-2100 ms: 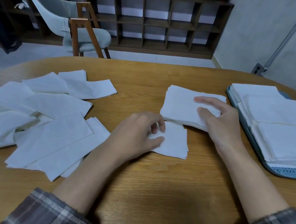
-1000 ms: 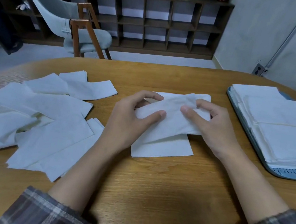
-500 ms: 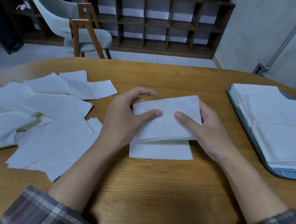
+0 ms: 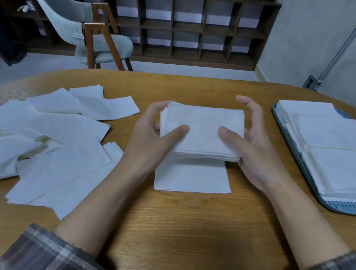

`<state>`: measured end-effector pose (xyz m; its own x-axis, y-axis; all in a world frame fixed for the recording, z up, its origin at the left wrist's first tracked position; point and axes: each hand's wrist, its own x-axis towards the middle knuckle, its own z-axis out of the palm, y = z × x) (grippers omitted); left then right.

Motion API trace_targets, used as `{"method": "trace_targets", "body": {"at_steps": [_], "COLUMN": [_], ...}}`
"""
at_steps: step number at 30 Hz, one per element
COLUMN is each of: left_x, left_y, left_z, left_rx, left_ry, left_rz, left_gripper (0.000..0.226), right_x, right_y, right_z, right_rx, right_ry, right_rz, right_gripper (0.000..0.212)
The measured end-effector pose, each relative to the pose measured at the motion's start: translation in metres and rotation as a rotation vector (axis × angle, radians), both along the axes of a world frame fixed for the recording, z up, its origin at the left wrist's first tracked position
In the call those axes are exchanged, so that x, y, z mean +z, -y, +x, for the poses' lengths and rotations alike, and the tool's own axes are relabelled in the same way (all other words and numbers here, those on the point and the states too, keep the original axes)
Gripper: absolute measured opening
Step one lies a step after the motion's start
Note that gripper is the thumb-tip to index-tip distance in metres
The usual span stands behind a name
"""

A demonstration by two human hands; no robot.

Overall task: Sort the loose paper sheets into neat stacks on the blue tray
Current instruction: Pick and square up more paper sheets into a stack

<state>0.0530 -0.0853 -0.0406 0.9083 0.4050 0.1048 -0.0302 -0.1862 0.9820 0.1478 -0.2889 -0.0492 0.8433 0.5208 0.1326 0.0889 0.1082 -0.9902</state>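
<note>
Lying nearest me on the table [image 4: 181, 237], a few flat sheets [image 4: 191, 177] are partly hidden by the stack [image 4: 203, 126] that I grasp just above them, left hand [image 4: 149, 142] on its left edge and right hand [image 4: 258, 154] on its right, thumbs on top, right forefinger raised free. Loose sheets [image 4: 47, 140] lie scattered to the left, while the tray [image 4: 344, 206] at right, apart from my hands, bears neat piles [image 4: 333, 150]. Beyond stand a chair [image 4: 78, 24] and shelf [image 4: 187, 25].

Wood table [image 4: 181, 237]: loose sheets [image 4: 47, 140] L, flat sheet [image 4: 191, 177] ctr, blue tray [image 4: 344, 207] w/ stacks [image 4: 339, 156] R.
</note>
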Motion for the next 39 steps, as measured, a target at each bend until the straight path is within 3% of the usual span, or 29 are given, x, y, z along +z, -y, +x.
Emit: {"method": "trace_targets", "body": {"at_steps": [3,6,8,12,16,23,34,39], "left_x": [-0.005,-0.006,-0.007,-0.015,-0.021,-0.023,-0.016,-0.008], "left_y": [-0.004,-0.004,0.0,-0.003,-0.005,-0.003,-0.003,-0.002], "left_z": [0.0,0.001,0.001,0.003,0.004,0.006,0.003,0.0], "left_rx": [-0.011,-0.111,-0.159,-0.192,-0.291,-0.319,-0.353,-0.327], "left_ry": [-0.004,0.025,0.017,-0.087,-0.131,-0.126,-0.043,-0.02], "left_rz": [0.043,0.12,0.177,0.59,0.734,0.676,0.656,0.488], "left_gripper": [0.051,0.056,0.061,0.075,0.053,0.025,0.015,0.012], "right_x": [0.008,0.002,0.0,-0.004,-0.007,-0.009,-0.008,-0.007], "right_y": [0.001,0.004,0.004,0.007,0.009,0.008,0.006,0.005], "right_z": [-0.004,-0.002,0.0,0.006,0.011,0.011,0.009,0.009], "right_rx": [0.118,0.041,-0.09,-0.303,-0.401,-0.388,-0.373,-0.367], "right_ry": [-0.033,0.125,0.194,0.281,0.292,0.296,0.327,0.304], "right_rz": [0.041,-0.128,-0.226,-0.292,-0.282,-0.299,-0.321,-0.314], "right_gripper": [0.041,0.024,0.023,0.029,0.032,0.033,0.032,0.031]}}
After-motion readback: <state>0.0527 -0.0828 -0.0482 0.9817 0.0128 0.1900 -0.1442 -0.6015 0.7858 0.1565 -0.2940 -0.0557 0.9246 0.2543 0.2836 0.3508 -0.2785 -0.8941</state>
